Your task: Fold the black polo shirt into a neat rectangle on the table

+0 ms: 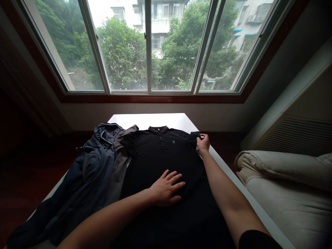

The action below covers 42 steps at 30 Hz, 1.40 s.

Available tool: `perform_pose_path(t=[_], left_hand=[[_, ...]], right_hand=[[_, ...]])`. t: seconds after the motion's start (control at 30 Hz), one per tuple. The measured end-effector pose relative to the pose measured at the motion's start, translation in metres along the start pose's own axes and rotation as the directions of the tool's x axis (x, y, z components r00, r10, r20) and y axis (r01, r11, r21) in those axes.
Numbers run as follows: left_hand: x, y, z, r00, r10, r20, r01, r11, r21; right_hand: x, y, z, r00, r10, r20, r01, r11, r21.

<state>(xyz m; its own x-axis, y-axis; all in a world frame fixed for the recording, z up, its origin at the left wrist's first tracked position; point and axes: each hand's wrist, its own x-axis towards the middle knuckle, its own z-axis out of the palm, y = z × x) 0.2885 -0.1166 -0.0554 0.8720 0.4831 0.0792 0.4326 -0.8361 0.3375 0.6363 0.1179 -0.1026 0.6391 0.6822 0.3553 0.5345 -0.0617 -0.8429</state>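
Observation:
A black polo shirt [155, 155] lies spread front side up on a white table [149, 119], its collar toward the window. My left hand [167, 188] rests flat on the middle of the shirt with the fingers spread. At the table's right edge, my right hand [203, 142] pinches the end of the shirt's right-side sleeve between thumb and fingers. The opposite sleeve reaches over a grey garment on the left.
A dark blue jacket [95, 166] and a grey garment [118, 162] lie heaped along the table's left side. Beyond the table is a wide window [149, 98]. To the right stand a pale padded sofa [287, 193] and a slatted cabinet-like unit [298, 131].

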Motion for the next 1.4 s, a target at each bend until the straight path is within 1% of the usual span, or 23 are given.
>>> perform_pose_path(t=[0.13,0.23,0.3,0.37,0.4,0.43,0.47,0.53,0.57,0.6,0.63,0.67,0.7,0.77,0.8,0.83,0.87,0.9,1.0,1.07,1.13,1.2,1.4], left_hand=[[0.0,0.0,0.001,1.0,0.003,-0.011,-0.003,1.0,0.007],[0.0,0.0,0.001,1.0,0.003,-0.013,-0.002,1.0,0.011],[0.0,0.0,0.0,1.0,0.002,-0.01,-0.001,1.0,0.013],[0.0,0.0,0.001,1.0,0.002,-0.008,-0.002,1.0,0.014],[0.0,0.0,0.001,1.0,0.004,-0.008,-0.003,1.0,0.014],[0.0,0.0,0.001,1.0,0.005,-0.009,-0.004,1.0,0.013],[0.0,0.0,0.001,1.0,0.005,-0.009,-0.005,1.0,0.011],[0.0,0.0,0.001,1.0,0.005,-0.011,-0.005,1.0,0.008],[0.0,0.0,0.001,1.0,0.004,-0.012,-0.004,1.0,0.008],[0.0,0.0,0.001,1.0,0.003,-0.013,-0.003,1.0,0.008],[0.0,0.0,0.001,1.0,0.002,-0.013,-0.002,1.0,0.009],[0.0,0.0,0.001,1.0,0.001,-0.012,-0.001,1.0,0.01],[-0.001,0.0,0.001,1.0,0.0,-0.012,0.0,1.0,0.01],[-0.001,0.0,0.001,1.0,0.001,-0.01,-0.001,1.0,0.008],[-0.001,0.0,0.0,1.0,0.002,-0.009,-0.002,1.0,0.006],[-0.001,0.0,0.0,1.0,0.003,-0.01,-0.003,1.0,0.003],[-0.001,0.0,0.0,1.0,0.004,-0.01,-0.004,1.0,0.001],[-0.001,0.0,0.0,1.0,0.006,-0.011,-0.006,1.0,0.0],[-0.001,-0.001,0.001,1.0,0.007,-0.018,-0.007,1.0,0.002],[-0.001,-0.001,0.001,1.0,0.009,-0.023,-0.009,1.0,0.003],[-0.001,-0.001,0.002,1.0,0.01,-0.024,-0.009,1.0,0.006],[-0.001,-0.001,0.003,1.0,0.007,-0.024,-0.006,1.0,0.009],[0.001,0.0,0.002,1.0,-0.002,-0.02,0.002,1.0,0.025]], right_hand=[[-0.005,-0.009,0.004,0.985,-0.162,0.062,0.157,0.984,0.083],[-0.01,-0.022,0.006,0.961,-0.243,0.129,0.228,0.966,0.119],[-0.016,-0.032,0.008,0.941,-0.297,0.161,0.276,0.951,0.138],[-0.023,-0.043,0.01,0.908,-0.364,0.209,0.332,0.928,0.17],[-0.027,-0.049,0.01,0.881,-0.394,0.263,0.352,0.915,0.196],[-0.031,-0.054,0.01,0.841,-0.418,0.343,0.359,0.906,0.223],[-0.035,-0.058,0.01,0.785,-0.429,0.447,0.353,0.903,0.246],[-0.042,-0.065,0.009,0.627,-0.407,0.664,0.323,0.912,0.253],[-0.045,-0.066,0.009,0.551,-0.38,0.743,0.317,0.919,0.235],[-0.048,-0.067,0.01,0.501,-0.352,0.79,0.322,0.924,0.207],[-0.05,-0.067,0.01,0.489,-0.332,0.807,0.335,0.925,0.177],[-0.051,-0.066,0.011,0.515,-0.323,0.794,0.351,0.924,0.148],[-0.052,-0.065,0.012,0.568,-0.324,0.757,0.369,0.922,0.117],[-0.052,-0.062,0.015,0.689,-0.344,0.638,0.408,0.912,0.051],[-0.052,-0.061,0.017,0.728,-0.362,0.582,0.43,0.902,0.023],[-0.052,-0.059,0.018,0.747,-0.386,0.541,0.458,0.889,0.002],[-0.052,-0.058,0.019,0.746,-0.416,0.52,0.493,0.87,-0.01],[-0.054,-0.057,0.021,0.728,-0.45,0.518,0.53,0.848,-0.01],[-0.059,-0.054,0.028,0.634,-0.524,0.568,0.622,0.782,0.027],[-0.064,-0.05,0.034,0.576,-0.517,0.633,0.655,0.755,0.021],[-0.068,-0.044,0.04,0.539,-0.465,0.702,0.677,0.735,-0.033],[-0.07,-0.038,0.044,0.539,-0.4,0.741,0.687,0.718,-0.111],[-0.061,-0.029,0.045,0.604,-0.277,0.747,0.641,0.726,-0.249]])
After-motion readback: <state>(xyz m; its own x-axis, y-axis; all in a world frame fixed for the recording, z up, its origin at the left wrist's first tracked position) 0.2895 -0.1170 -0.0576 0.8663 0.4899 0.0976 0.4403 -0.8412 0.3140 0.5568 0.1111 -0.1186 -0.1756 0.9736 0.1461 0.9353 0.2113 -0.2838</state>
